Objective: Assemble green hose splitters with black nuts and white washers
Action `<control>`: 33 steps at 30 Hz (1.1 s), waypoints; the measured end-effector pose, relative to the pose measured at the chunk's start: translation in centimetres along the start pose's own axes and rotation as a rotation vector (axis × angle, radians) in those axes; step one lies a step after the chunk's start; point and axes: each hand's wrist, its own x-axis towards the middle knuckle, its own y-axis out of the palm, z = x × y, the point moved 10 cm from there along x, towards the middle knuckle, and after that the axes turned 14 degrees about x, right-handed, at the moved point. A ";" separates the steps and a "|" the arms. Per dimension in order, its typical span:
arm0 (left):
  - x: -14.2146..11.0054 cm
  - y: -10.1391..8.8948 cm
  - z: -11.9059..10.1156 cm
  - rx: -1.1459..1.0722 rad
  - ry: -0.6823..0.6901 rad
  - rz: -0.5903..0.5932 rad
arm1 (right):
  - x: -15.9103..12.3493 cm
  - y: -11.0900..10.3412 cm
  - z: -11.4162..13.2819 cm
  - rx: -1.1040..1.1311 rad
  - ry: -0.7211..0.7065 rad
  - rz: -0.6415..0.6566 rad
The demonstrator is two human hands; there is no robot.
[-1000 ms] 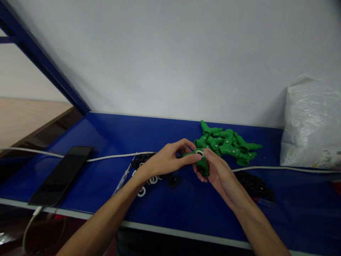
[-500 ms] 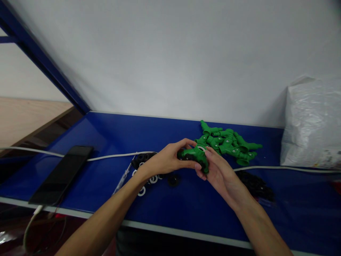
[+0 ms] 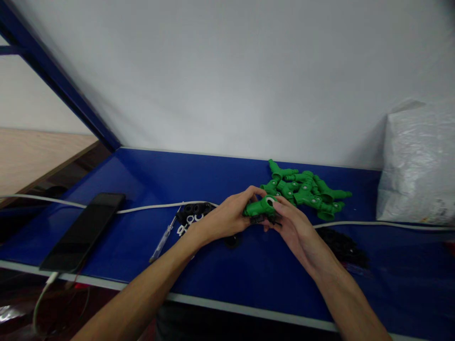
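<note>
Between my two hands is a green plastic hose fitting (image 3: 259,207) with a white ring seated in its round opening, which faces up. My left hand (image 3: 236,208) is closed around its left end. My right hand (image 3: 289,215) grips the right end, thumb near the white ring. Black parts show on the fitting's underside, partly hidden by my fingers. Just behind my hands lies a heap of similar green fittings (image 3: 309,192). White rings (image 3: 190,220) and black rubber rings (image 3: 194,208) lie left of my left hand, partly covered by the forearm. A dark round piece (image 3: 232,240) rests below it.
A clear-handled screwdriver (image 3: 161,244) and a black phone (image 3: 85,232) with a plugged-in cable lie on the left. A white cable (image 3: 384,226) crosses the blue table (image 3: 249,279). Small black parts (image 3: 343,246) and a plastic-wrapped package (image 3: 415,166) are on the right.
The green fitting has been turned in my hands, so its body now lies more sideways and the black parts face down. Both hands stay nearly in place.
</note>
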 end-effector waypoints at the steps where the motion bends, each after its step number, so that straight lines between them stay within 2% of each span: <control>1: 0.0 0.0 0.0 0.015 0.005 -0.002 | 0.0 0.0 0.1 -0.008 -0.009 0.003; 10: -0.6 -0.5 -1.8 0.231 0.146 -0.040 | -0.5 1.3 0.6 -0.054 -0.025 0.121; 22: -0.8 -0.1 -1.7 0.498 0.138 -0.008 | -0.6 1.1 0.7 -0.063 -0.068 0.136; 28: -0.7 0.1 -1.5 0.526 0.127 0.012 | -0.7 0.9 0.7 -0.069 -0.059 0.106; 33: -0.7 -0.2 -1.7 0.551 0.125 -0.045 | -0.3 0.4 0.8 -0.065 -0.095 0.030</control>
